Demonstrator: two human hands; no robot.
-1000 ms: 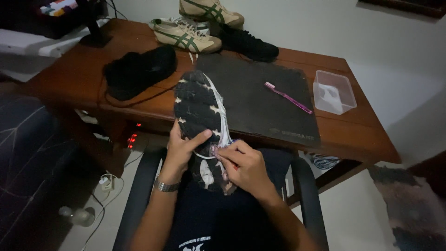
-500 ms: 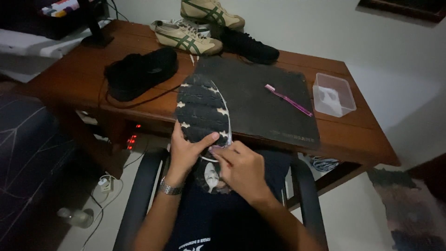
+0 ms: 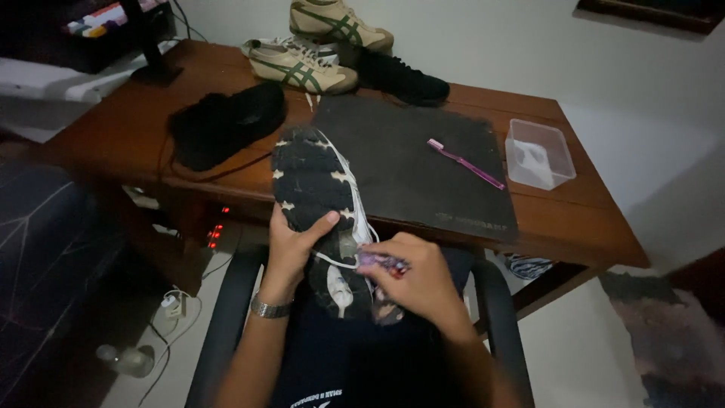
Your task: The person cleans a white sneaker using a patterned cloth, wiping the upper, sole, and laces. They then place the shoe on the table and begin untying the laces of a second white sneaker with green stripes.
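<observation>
Seen from the head camera, looking down at a seated person's lap: the left hand is clamped around the middle of a running shoe held sole-up, thumb pressed across the tread, heel resting near the lap and toe pointing toward a wooden desk. The right hand is closed on a small purple-handled brush whose tip meets the sole's midfoot, just beside the thumb. To do this scrubbing well, it seems wise to keep the shoe braced firmly and work in short strokes along the grooves — the tread looks deep enough to trap dirt. The sole is black with pale, worn patches and a white edge. On the desk lie a dark mat, a pink toothbrush, a clear plastic tub, a black shoe, and two cream sneakers with green stripes — all well apart from the hands.
</observation>
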